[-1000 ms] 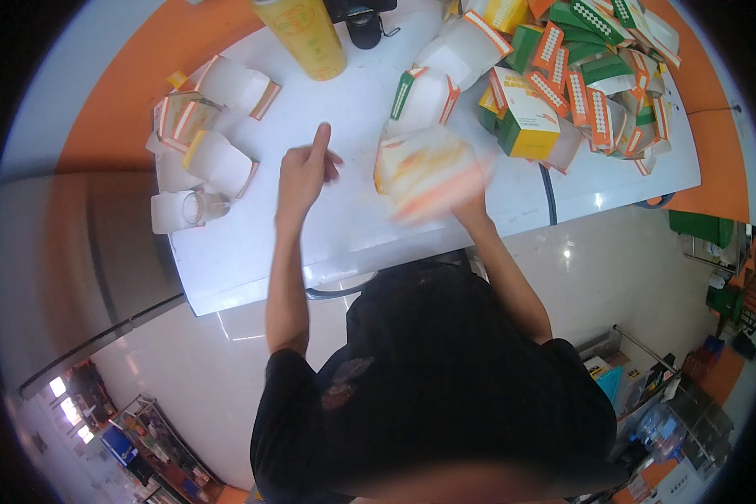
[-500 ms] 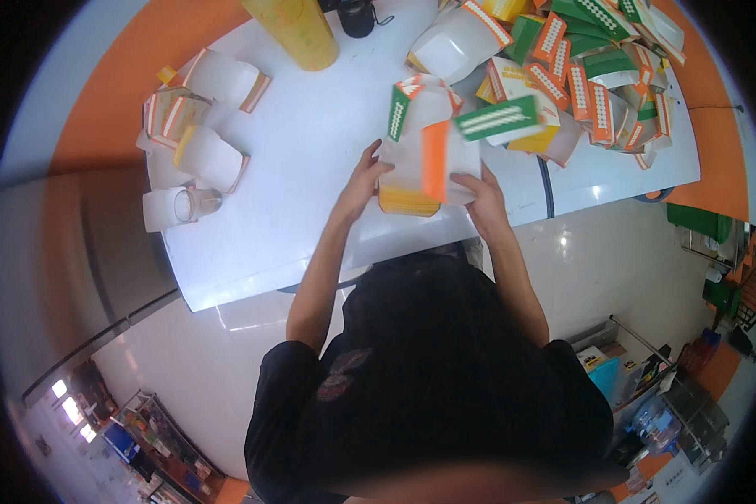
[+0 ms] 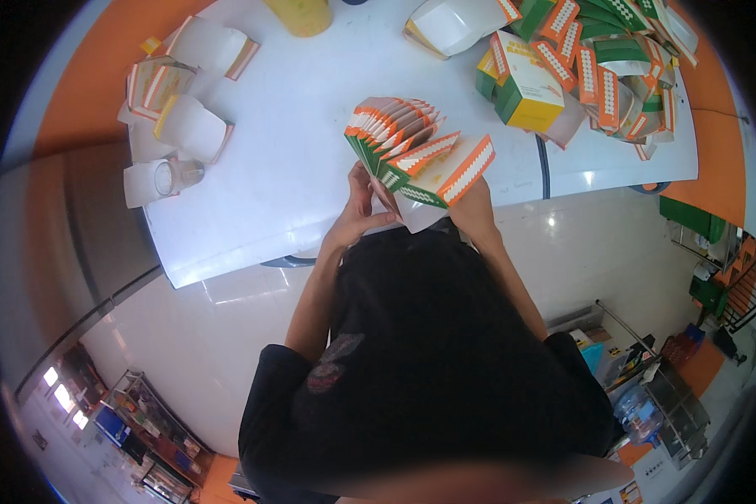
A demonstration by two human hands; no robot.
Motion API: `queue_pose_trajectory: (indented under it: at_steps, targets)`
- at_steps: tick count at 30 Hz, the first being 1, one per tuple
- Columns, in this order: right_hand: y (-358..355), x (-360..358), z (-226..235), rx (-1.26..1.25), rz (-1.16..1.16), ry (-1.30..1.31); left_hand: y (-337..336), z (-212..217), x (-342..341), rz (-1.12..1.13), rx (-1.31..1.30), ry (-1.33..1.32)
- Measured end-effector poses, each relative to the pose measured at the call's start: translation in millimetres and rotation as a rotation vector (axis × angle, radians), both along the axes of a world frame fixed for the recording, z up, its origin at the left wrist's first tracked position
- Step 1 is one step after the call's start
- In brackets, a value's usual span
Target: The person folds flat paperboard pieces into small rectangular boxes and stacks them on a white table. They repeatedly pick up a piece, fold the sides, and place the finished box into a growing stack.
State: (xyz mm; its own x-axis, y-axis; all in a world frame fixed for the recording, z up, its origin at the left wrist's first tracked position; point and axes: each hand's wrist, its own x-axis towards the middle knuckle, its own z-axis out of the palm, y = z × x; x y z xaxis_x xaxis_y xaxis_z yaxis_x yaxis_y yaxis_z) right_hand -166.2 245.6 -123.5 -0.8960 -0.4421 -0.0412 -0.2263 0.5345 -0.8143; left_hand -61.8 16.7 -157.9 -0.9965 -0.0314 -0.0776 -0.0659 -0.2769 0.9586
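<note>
Between my hands is a stack of nested paper food boxes (image 3: 399, 143), orange, green and white, fanned away from me above the near table edge. My left hand (image 3: 361, 210) closes on the stack's lower left, thumb in front of it. My right hand (image 3: 477, 214) is at the right side of the nearest box (image 3: 441, 172), whose flap hides most of its fingers; I cannot make out its grip fully. Farther right lies a big loose heap of similar boxes (image 3: 601, 71), with a yellow and green box (image 3: 525, 80) at its near side.
Several opened boxes (image 3: 193, 126) sit at the table's left end, beside a clear cup (image 3: 179, 176) lying on its side. A yellow container (image 3: 302, 15) stands at the far edge. The white table (image 3: 269, 151) has a dark seam (image 3: 546, 168) on the right.
The boxes in my hands have turned and come nearer to me; the nested stack's fanned edges now show instead of a white interior. My view has shifted slightly.
</note>
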Motion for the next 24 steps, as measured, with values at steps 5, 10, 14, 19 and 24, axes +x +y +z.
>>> queue_pose_trajectory:
  at_steps: [5,10,14,19,24]
  targets:
    - [-13,-2,-8,0.127,-0.021,0.107,19,4,-5,0.116,-0.015,-0.201]
    - [-12,2,-14,0.198,0.006,0.167,18,23,-16,0.091,-0.138,-0.214]
    - [-8,8,-17,-0.064,0.015,-0.048,11,33,-12,0.031,-0.173,-0.197]
    - [3,16,-25,-0.001,0.082,-0.147,21,32,-11,0.175,-0.060,-0.230]
    - [15,14,-37,-0.265,-0.007,-0.272,21,28,-15,0.275,-0.148,-0.200]
